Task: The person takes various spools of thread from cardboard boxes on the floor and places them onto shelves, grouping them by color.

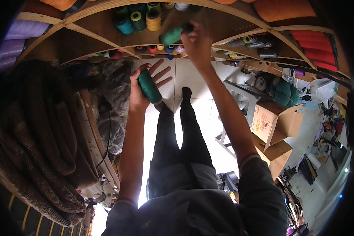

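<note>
My left hand (137,95) holds a dark green spool of thread (148,85), pressed between thumb and palm, while its other fingers spread apart. Further up and to the right, my right hand (198,45) grips a lighter green spool of thread (171,36) by its dark end, tilted sideways in front of a wooden shelf compartment (208,23). Left of that spool stand a teal spool (124,24), a dark green spool with a yellow-green top (137,21) and a yellow spool (153,20). The right fingertips are slightly blurred.
Orange spools (285,10), red spools (314,49) and purple spools (21,39) fill other compartments. Brown cloth (35,133) hangs at the left. To the right are a grey plastic stool (240,88) and open cardboard boxes (265,120). White floor tiles (196,118) lie below.
</note>
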A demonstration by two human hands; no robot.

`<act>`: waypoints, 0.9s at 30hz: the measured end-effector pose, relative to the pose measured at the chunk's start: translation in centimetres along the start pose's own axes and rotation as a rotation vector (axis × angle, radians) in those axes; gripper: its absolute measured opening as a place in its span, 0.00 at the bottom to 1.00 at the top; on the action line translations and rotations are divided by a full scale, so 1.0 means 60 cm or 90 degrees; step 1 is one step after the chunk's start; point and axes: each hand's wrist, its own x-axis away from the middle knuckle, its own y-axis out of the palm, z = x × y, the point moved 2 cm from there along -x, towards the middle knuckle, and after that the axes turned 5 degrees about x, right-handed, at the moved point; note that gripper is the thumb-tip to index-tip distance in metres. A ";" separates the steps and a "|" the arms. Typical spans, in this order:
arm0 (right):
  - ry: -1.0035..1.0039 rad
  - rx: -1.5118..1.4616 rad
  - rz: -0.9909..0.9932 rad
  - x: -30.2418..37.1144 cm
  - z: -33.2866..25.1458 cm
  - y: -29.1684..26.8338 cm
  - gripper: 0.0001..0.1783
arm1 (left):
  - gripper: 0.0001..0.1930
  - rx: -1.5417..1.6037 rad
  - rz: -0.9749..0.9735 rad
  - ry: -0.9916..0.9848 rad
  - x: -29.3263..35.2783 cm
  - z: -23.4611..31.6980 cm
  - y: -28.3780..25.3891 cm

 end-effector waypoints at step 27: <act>-0.017 -0.068 -0.216 0.025 0.037 0.062 0.17 | 0.28 0.090 0.207 0.102 -0.014 0.010 -0.015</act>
